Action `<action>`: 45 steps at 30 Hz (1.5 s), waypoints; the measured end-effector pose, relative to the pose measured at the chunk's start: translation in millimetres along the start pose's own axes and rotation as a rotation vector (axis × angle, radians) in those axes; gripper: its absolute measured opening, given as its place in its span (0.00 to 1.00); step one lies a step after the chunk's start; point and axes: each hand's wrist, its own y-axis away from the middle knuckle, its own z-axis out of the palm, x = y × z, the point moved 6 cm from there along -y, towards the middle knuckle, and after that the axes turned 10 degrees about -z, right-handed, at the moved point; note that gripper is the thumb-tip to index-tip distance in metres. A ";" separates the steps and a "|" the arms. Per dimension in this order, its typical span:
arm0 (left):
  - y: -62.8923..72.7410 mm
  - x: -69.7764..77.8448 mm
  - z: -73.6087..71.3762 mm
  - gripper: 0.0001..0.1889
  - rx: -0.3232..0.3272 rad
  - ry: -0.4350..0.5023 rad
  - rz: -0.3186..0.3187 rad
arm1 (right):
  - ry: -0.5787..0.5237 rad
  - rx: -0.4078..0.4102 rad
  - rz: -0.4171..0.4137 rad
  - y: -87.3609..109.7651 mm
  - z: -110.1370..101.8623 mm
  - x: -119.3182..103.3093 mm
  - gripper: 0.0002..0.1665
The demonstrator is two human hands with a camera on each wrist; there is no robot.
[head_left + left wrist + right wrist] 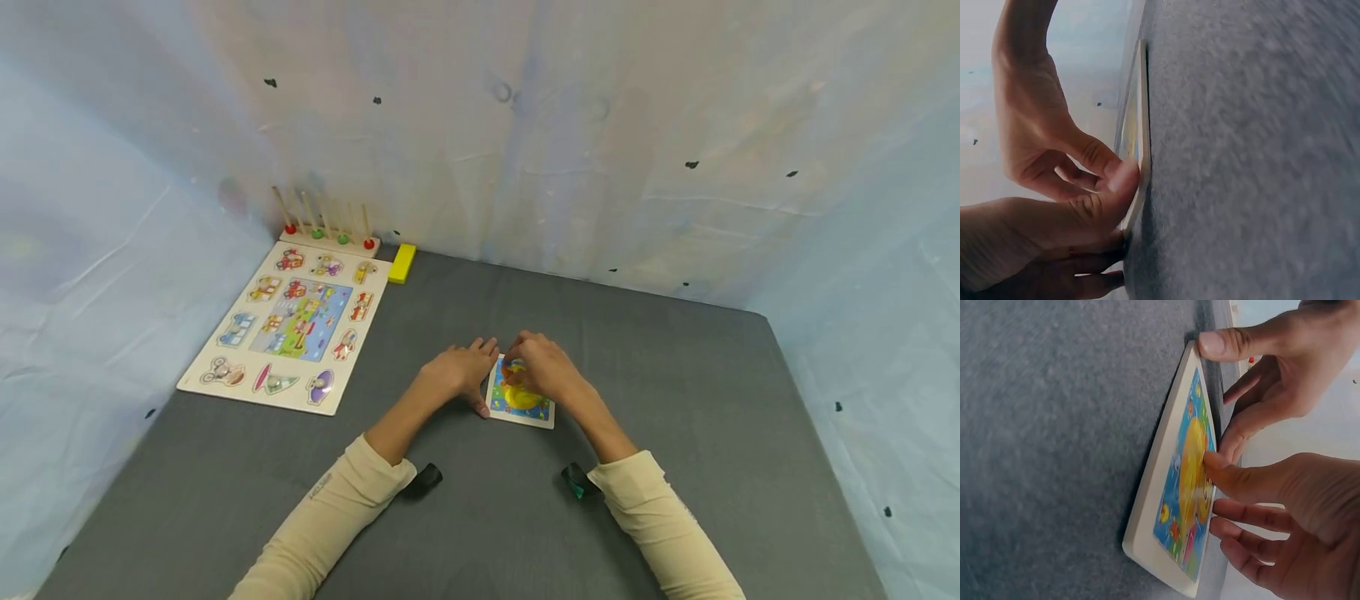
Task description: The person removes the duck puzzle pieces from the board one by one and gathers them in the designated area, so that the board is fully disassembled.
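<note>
A small picture puzzle board (521,420) with a yellow duck (521,398) on a blue ground lies flat on the grey table. At its left side my left hand (456,371) holds it, thumb at the near corner and fingers by the far corner. My right hand (546,367) reaches over the board from the right. In the right wrist view its thumb lies on the yellow puzzle piece (1190,465), with fingertips at the far side of the duck's head. The hand partly hides that piece in the head view.
A large vehicle puzzle board (258,398) lies at the left. Behind it stands a peg rack (330,242) with red and green beads, next to a yellow block (402,263). Plastic sheeting (570,150) rises at the back and both sides of the table (675,392).
</note>
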 end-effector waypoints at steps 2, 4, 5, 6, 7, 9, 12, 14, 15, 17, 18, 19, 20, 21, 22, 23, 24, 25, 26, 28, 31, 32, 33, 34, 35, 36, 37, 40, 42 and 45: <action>0.6 -0.3 1.0 0.62 -0.007 0.005 -0.011 | -0.015 0.000 0.006 -0.9 1.2 -2.3 0.15; 1.2 -0.3 1.8 0.62 -0.004 0.013 -0.019 | -0.011 0.003 0.006 -2.4 2.4 -3.5 0.15; 1.1 -0.2 2.0 0.62 -0.001 0.017 -0.021 | -0.004 0.003 0.007 -3.1 3.1 -3.8 0.15; 1.1 -0.1 2.2 0.62 0.001 0.018 -0.023 | 0.006 0.003 0.006 -3.8 3.6 -4.3 0.15; 1.0 -0.1 2.1 0.62 0.003 0.022 -0.025 | 0.019 0.005 0.003 -4.6 4.1 -4.2 0.15; 0.9 0.2 1.7 0.62 0.004 0.030 -0.024 | 0.048 0.008 -0.002 -6.0 4.8 -4.1 0.14; 0.4 0.2 0.8 0.61 -0.002 0.042 -0.021 | 0.089 0.008 -0.016 -7.2 5.6 -4.8 0.14; 0.1 -0.1 0.7 0.61 -0.004 0.044 -0.022 | 0.115 0.010 -0.028 -7.6 5.8 -5.3 0.14; 0.0 -0.2 0.8 0.61 -0.006 0.045 -0.023 | 0.123 0.012 -0.035 -7.7 6.0 -5.4 0.14; -0.4 0.1 1.4 0.61 -0.008 0.046 -0.027 | 0.131 0.017 -0.039 -7.2 6.0 -5.2 0.15; -0.6 0.2 1.8 0.61 -0.008 0.047 -0.028 | 0.132 0.019 -0.041 -6.9 5.8 -5.2 0.14; -0.6 0.4 2.1 0.61 -0.011 0.047 -0.030 | 0.129 0.019 -0.040 -6.7 5.8 -5.1 0.14; -0.7 0.7 2.5 0.61 -0.013 0.048 -0.030 | 0.124 0.018 -0.039 -6.5 5.8 -5.0 0.14; -0.8 0.8 2.8 0.61 -0.014 0.050 -0.031 | 0.124 0.017 -0.039 -6.2 5.6 -5.0 0.15; -0.8 1.0 2.9 0.61 -0.014 0.053 -0.031 | 0.124 0.016 -0.039 -5.9 5.3 -5.0 0.16; -0.7 1.1 2.9 0.61 -0.014 0.056 -0.031 | 0.121 0.015 -0.037 -5.6 5.0 -4.9 0.17; -0.6 1.1 3.1 0.61 -0.013 0.059 -0.031 | 0.117 0.016 -0.034 -5.4 4.5 -4.8 0.18; -0.4 1.1 3.0 0.61 -0.012 0.061 -0.029 | 0.116 0.016 -0.032 -5.1 4.1 -4.7 0.19; -0.1 0.9 3.0 0.61 -0.010 0.063 -0.028 | 0.112 0.019 -0.033 -4.8 3.5 -4.7 0.20; 0.4 0.3 2.5 0.60 -0.005 0.070 -0.029 | 0.118 0.031 -0.050 -4.7 2.3 -5.6 0.20; 1.4 -0.7 1.5 0.60 0.001 0.076 -0.027 | 0.132 0.044 -0.092 -4.2 1.3 -7.9 0.19; 1.9 -1.0 1.2 0.60 0.001 0.076 -0.026 | 0.133 0.045 -0.105 -4.0 1.1 -8.8 0.18; 2.0 -1.1 1.1 0.60 0.001 0.075 -0.024 | 0.137 0.044 -0.116 -3.8 1.2 -9.5 0.17; 2.2 -1.2 0.9 0.60 0.000 0.072 -0.021 | 0.137 0.040 -0.121 -3.4 1.4 -9.8 0.16; 2.3 -1.2 0.8 0.60 -0.001 0.068 -0.018 | 0.132 0.035 -0.120 -3.0 1.7 -9.7 0.16; 2.2 -1.2 0.9 0.60 -0.003 0.064 -0.016 | 0.130 0.031 -0.120 -2.8 1.8 -9.8 0.14; 2.3 -1.2 1.0 0.60 -0.005 0.061 -0.014 | 0.133 0.028 -0.119 -2.5 2.0 -9.7 0.13; 2.5 -1.6 1.1 0.60 -0.010 0.053 -0.012 | 0.154 0.023 -0.122 -2.2 2.1 -9.2 0.12; 3.1 -1.7 1.3 0.60 -0.013 0.053 -0.009 | 0.161 0.029 -0.132 -2.4 1.4 -9.3 0.11; 2.9 -1.8 1.8 0.60 -0.019 0.055 -0.008 | 0.119 0.039 -0.140 -4.3 0.7 -7.3 0.09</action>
